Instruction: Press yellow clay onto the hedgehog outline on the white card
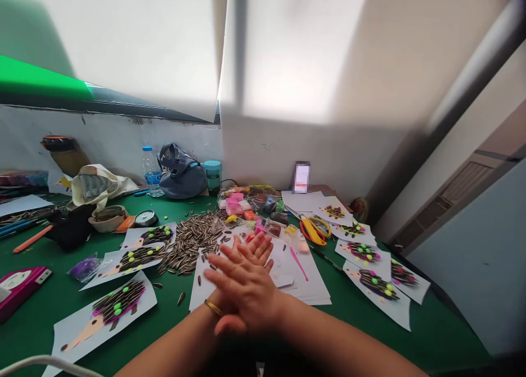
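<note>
My right hand (246, 289) lies across my left hand (259, 251), palm against palm, above the white sheets. Both hands have their fingers stretched out and spread. Whatever may lie between the palms is hidden. A yellow bangle (213, 308) circles my left wrist. Beside the hands, striped sunflower seeds (191, 237) form a pile to the left. Just to the right, a pink tool (299, 263) rests on the white paper (314, 281). Behind the hands are bags of coloured clay (234, 203).
Hedgehog pictures lie left (119, 306) and right (376, 289) on the green table (172, 316). Yellow-handled scissors (313, 232) sit at the right. Farther back stand a phone (302, 177), a bottle (151, 171), a blue bag (183, 177) and a cup (212, 177).
</note>
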The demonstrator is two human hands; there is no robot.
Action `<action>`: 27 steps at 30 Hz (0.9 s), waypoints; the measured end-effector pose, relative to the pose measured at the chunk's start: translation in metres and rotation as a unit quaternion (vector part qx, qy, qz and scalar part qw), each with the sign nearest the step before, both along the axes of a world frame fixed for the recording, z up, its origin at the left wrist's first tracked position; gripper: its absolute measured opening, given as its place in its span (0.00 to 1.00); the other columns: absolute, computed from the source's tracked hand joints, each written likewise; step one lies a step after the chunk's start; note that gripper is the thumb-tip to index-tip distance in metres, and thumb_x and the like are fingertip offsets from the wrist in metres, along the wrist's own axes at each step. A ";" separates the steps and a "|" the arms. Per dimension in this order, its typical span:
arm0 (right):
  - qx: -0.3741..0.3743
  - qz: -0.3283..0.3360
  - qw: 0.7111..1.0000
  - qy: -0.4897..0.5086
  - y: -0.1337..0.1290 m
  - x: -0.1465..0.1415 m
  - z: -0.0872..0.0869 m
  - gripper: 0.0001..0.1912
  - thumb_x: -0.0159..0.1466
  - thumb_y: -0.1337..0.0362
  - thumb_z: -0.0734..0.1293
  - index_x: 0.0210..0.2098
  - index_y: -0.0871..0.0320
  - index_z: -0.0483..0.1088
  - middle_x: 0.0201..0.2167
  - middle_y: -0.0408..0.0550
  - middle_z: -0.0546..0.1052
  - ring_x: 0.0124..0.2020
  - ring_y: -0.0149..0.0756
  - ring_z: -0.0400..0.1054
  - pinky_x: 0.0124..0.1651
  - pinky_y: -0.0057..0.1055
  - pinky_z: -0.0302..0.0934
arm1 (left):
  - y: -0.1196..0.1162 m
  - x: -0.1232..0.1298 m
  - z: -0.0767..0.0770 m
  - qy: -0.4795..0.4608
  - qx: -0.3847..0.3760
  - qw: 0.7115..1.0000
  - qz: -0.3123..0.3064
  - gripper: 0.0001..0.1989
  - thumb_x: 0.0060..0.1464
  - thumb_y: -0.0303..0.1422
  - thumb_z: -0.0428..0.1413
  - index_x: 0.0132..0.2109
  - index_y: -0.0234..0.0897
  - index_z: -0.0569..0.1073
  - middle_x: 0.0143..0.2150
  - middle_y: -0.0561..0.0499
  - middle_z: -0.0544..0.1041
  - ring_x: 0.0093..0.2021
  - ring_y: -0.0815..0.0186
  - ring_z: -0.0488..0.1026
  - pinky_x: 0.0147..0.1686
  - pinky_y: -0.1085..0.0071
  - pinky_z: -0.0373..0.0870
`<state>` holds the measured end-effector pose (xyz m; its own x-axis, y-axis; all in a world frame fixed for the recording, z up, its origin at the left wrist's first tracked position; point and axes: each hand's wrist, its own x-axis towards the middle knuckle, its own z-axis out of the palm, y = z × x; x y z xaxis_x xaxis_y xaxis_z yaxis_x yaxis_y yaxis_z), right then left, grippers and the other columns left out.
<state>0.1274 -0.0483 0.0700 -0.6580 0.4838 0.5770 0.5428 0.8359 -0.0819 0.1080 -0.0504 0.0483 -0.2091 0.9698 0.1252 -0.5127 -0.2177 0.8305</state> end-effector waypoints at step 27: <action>-0.034 0.034 0.998 0.037 0.012 0.009 0.009 0.33 0.69 0.47 0.52 0.67 0.59 0.53 0.68 0.48 0.56 0.71 0.42 0.40 0.71 0.46 0.36 | 0.030 -0.052 0.005 0.022 -0.020 0.981 -0.191 0.32 0.53 0.57 0.50 0.63 0.56 0.64 0.61 0.56 0.69 0.69 0.53 0.53 0.62 0.52 0.59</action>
